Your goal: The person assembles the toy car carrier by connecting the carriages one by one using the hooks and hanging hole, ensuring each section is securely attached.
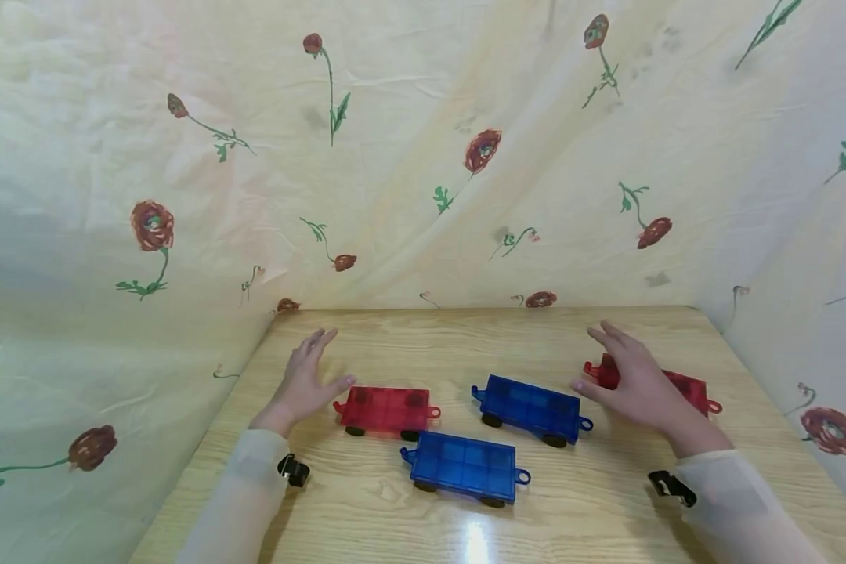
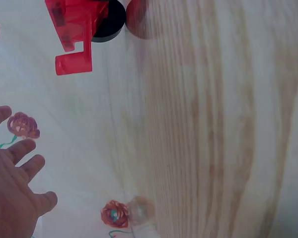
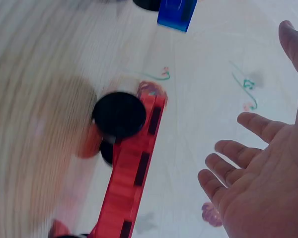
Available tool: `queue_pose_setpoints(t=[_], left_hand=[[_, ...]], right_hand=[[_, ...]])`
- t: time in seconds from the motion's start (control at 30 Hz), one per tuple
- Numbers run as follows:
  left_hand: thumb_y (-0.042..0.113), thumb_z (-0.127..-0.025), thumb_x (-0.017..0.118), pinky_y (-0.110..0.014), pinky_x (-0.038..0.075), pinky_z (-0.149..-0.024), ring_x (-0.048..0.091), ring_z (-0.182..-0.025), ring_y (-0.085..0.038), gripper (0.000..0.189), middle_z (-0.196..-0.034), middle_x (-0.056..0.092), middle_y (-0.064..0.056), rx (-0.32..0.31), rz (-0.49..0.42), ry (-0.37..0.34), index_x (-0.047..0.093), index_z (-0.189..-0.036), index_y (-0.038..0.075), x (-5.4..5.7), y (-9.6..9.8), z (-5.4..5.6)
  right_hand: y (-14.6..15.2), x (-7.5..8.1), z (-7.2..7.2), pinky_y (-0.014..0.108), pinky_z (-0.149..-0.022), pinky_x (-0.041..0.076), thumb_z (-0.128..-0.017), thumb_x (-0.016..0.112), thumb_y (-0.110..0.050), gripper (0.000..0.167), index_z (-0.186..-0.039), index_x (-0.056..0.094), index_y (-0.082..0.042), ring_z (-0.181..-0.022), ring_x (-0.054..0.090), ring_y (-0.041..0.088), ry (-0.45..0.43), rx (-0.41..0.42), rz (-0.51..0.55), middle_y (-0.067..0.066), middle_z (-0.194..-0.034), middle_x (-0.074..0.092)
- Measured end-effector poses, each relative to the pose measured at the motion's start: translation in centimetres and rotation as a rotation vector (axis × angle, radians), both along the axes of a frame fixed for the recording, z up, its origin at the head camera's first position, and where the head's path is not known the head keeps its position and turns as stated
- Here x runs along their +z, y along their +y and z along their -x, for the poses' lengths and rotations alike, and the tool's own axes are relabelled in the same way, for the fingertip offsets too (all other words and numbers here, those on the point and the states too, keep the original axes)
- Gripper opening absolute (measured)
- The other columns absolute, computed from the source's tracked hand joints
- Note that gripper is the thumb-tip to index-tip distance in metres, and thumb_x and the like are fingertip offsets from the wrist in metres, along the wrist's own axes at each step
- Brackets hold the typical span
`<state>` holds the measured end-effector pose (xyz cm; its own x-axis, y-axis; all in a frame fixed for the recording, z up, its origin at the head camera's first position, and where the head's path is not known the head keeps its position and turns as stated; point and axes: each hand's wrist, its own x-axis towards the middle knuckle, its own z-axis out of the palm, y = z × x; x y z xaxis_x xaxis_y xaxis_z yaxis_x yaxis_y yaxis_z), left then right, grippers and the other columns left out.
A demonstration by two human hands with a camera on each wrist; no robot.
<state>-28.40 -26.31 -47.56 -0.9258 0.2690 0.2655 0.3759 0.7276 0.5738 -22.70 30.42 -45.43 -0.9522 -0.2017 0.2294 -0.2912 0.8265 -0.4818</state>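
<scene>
My left hand (image 1: 303, 384) is spread over the left side of the table, holding nothing, its thumb tip close to the hooked end of a red toy wagon (image 1: 385, 409). In the left wrist view that wagon's red hook (image 2: 74, 62) shows beside a black wheel. On the right, my right hand (image 1: 634, 384) hovers with fingers extended above another red wagon (image 1: 687, 388), whose middle it hides in the head view. Its thumb points toward a blue wagon (image 1: 532, 407). A second blue wagon (image 1: 464, 466) stands nearer, between the others. All have a hook and a ring.
The wagons stand on a light wood-grain table (image 1: 366, 517). A pale cloth (image 1: 395, 141) with printed red flowers hangs behind the table and along both sides. Each wrist wears a small black camera mount (image 1: 294, 470) over a white sleeve (image 1: 236, 501).
</scene>
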Motion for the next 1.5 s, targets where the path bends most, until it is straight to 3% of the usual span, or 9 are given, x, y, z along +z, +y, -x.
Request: queue_pose_setpoints(t=[0.17, 0.27, 0.43, 0.57, 0.83, 1.03, 1.17, 1.27, 1.5], left_hand=[[0.046, -0.093, 0.08, -0.075, 0.027, -0.113, 0.026, -0.15, -0.045, 0.087, -0.168, 0.026, -0.012, -0.012, -0.022, -0.021, 0.033, -0.164, 0.024, -0.5, 0.5, -0.3], [0.045, -0.092, 0.081, -0.073, 0.032, -0.112, 0.029, -0.149, -0.043, 0.083, -0.166, 0.029, -0.01, -0.024, -0.041, -0.022, 0.04, -0.161, 0.023, -0.5, 1.0, -0.6], [0.05, -0.091, 0.082, -0.073, 0.033, -0.111, 0.029, -0.149, -0.043, 0.083, -0.167, 0.028, -0.012, -0.051, -0.032, -0.029, 0.044, -0.159, 0.022, -0.7, 2.0, -1.1], [0.052, -0.089, 0.082, -0.073, 0.032, -0.111, 0.028, -0.149, -0.043, 0.085, -0.167, 0.028, -0.01, -0.057, -0.018, -0.036, 0.044, -0.159, 0.024, -0.9, 2.7, -1.5], [0.054, -0.09, 0.08, -0.071, 0.006, -0.121, 0.026, -0.153, -0.039, 0.084, -0.167, 0.031, -0.009, -0.098, -0.004, -0.001, 0.046, -0.158, 0.019, -1.3, 4.3, -1.8], [0.057, -0.087, 0.081, -0.069, 0.033, -0.115, 0.023, -0.154, -0.038, 0.083, -0.168, 0.03, -0.008, -0.13, -0.028, -0.085, 0.047, -0.157, 0.027, -1.5, 5.4, -2.4], [0.052, -0.088, 0.084, -0.068, 0.032, -0.116, 0.017, -0.157, -0.04, 0.079, -0.169, 0.029, -0.004, -0.166, -0.052, -0.125, 0.051, -0.155, 0.027, -1.8, 5.9, -2.4], [0.048, -0.088, 0.085, -0.065, 0.031, -0.117, 0.022, -0.156, -0.038, 0.079, -0.169, 0.031, -0.004, -0.193, -0.055, -0.151, 0.053, -0.154, 0.021, -1.8, 6.3, -2.4], [0.038, -0.087, 0.088, -0.058, 0.038, -0.116, 0.04, -0.148, -0.034, 0.076, -0.162, 0.042, -0.01, -0.263, -0.057, -0.186, 0.056, -0.151, 0.013, -1.7, 6.7, -2.8]], right_hand=[[-1.5, 0.1, -0.4, 0.083, -0.103, 0.03, -0.09, 0.078, -0.06, 0.102, -0.166, 0.03, -0.012, -0.147, 0.025, 0.058, 0.008, 0.027, -0.003, 0.027, -0.167, 0.025], [-2.7, 0.2, -0.6, 0.082, -0.104, 0.031, -0.089, 0.075, -0.064, 0.102, -0.166, 0.031, -0.013, -0.147, 0.028, 0.056, 0.007, 0.059, -0.004, 0.025, -0.166, 0.027], [-4.8, 0.3, -0.9, 0.079, -0.107, 0.032, -0.088, 0.073, -0.069, 0.103, -0.165, 0.031, -0.014, -0.147, 0.03, 0.052, 0.019, 0.102, -0.027, 0.022, -0.166, 0.03], [-6.3, 0.4, -1.2, 0.076, -0.108, 0.034, -0.089, 0.077, -0.063, 0.1, -0.164, 0.033, -0.013, -0.146, 0.034, 0.05, 0.033, 0.135, -0.043, 0.02, -0.165, 0.034], [-8.4, -0.1, -1.8, 0.067, -0.106, 0.044, -0.087, 0.085, -0.049, 0.098, -0.164, 0.033, -0.016, -0.142, 0.045, 0.043, 0.03, 0.212, 0.002, 0.015, -0.16, 0.042], [-9.7, -0.7, -2.3, 0.063, -0.106, 0.046, -0.087, 0.084, -0.051, 0.093, -0.162, 0.038, -0.023, -0.14, 0.05, 0.037, -0.003, 0.252, 0.034, 0.008, -0.155, 0.047], [-10.5, -0.8, -2.7, 0.059, -0.106, 0.049, -0.087, 0.08, -0.061, 0.089, -0.158, 0.045, -0.021, -0.137, 0.053, 0.032, -0.058, 0.265, 0.043, 0.004, -0.15, 0.052], [-11.0, -0.9, -2.9, 0.057, -0.105, 0.05, -0.087, 0.076, -0.067, 0.085, -0.154, 0.051, -0.02, -0.133, 0.055, 0.029, -0.101, 0.277, 0.036, 0.001, -0.145, 0.055], [-12.1, -1.2, -3.6, 0.057, -0.108, 0.047, -0.087, 0.082, -0.056, 0.071, -0.147, 0.061, -0.024, -0.138, 0.054, 0.029, -0.131, 0.293, 0.006, 0.0, -0.148, 0.055]])
